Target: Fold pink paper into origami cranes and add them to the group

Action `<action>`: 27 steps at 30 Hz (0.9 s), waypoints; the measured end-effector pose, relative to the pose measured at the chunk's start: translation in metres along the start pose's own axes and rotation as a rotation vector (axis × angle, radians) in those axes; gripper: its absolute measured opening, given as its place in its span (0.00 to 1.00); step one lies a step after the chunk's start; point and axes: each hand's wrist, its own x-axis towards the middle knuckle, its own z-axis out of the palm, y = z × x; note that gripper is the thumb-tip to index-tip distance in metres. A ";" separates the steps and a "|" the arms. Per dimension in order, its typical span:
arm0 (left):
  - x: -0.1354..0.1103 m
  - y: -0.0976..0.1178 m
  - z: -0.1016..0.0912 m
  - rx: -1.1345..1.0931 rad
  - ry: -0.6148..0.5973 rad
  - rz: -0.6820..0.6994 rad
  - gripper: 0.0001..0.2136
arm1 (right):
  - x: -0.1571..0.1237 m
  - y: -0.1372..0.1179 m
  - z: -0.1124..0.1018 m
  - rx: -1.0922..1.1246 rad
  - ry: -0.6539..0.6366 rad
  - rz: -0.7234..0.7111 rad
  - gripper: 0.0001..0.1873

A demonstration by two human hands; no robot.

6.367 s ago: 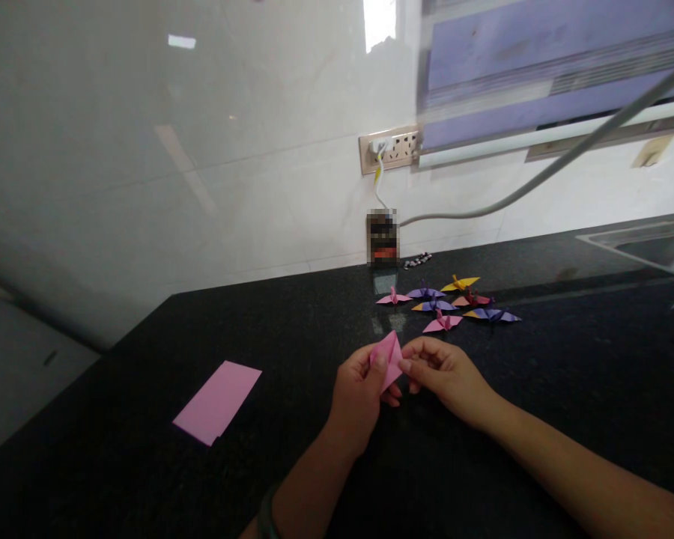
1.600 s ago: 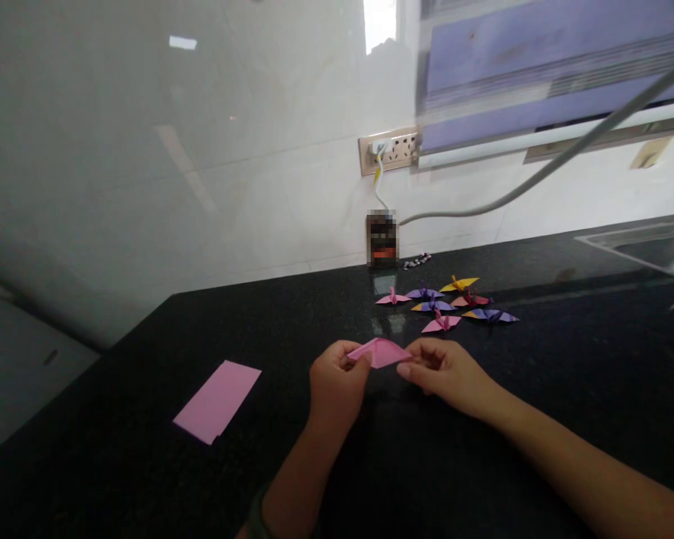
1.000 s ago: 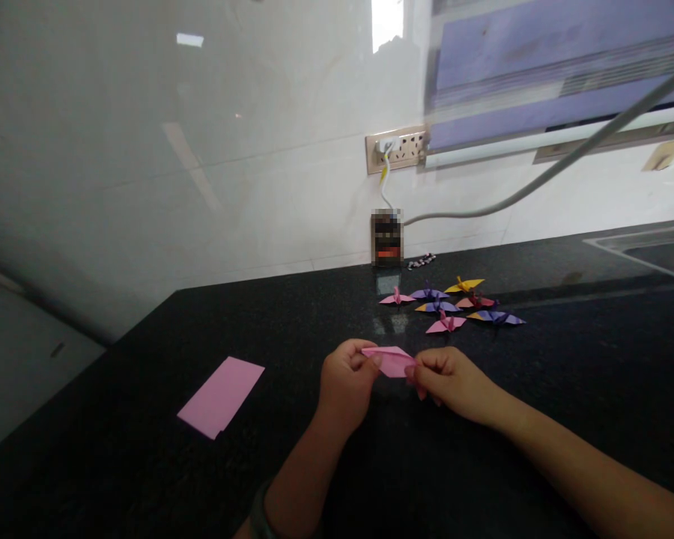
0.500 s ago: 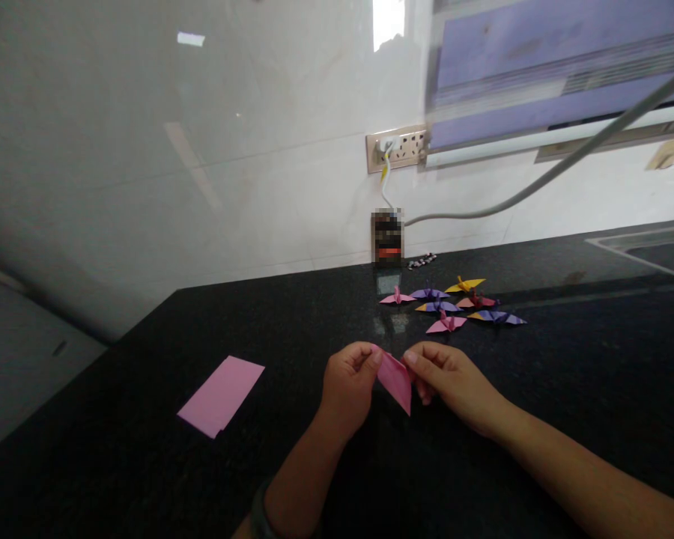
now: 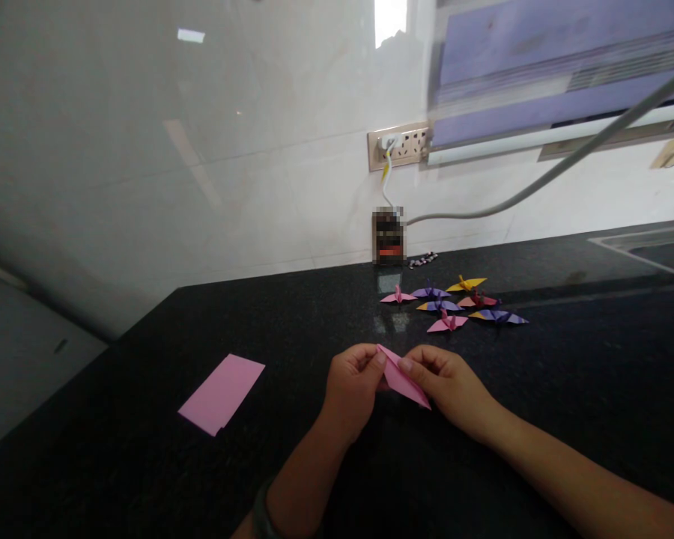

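A folded piece of pink origami paper (image 5: 403, 382) is held in the air over the black countertop (image 5: 162, 479). My left hand (image 5: 355, 385) pinches its upper left end between thumb and fingers. On its right edge, my right hand (image 5: 442, 380) is closed too, with the thumb pressed on the front face. The paper is a narrow diamond shape, its pointed end slanting down to the right. Fingers behind the paper are partly hidden. Beyond my hands stand several folded paper cranes, among them a pink crane (image 5: 448, 322) and a yellow crane (image 5: 467, 284).
Pink paper sheets (image 5: 222, 394) lie on the counter at the left. Against the wall stands a blurred-out dark object (image 5: 389, 236), beside a beaded string (image 5: 423, 260). A grey cable (image 5: 517, 202) runs to the upper right. A socket panel (image 5: 413, 144) is on the wall.
The pink paper's lower point has swung right and slightly up. My right thumb, previously at the paper's edge, now presses on its face. The left hand has barely moved.
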 end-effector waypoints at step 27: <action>0.002 -0.005 -0.004 -0.054 0.086 -0.024 0.10 | -0.002 -0.008 -0.007 0.010 -0.047 -0.039 0.16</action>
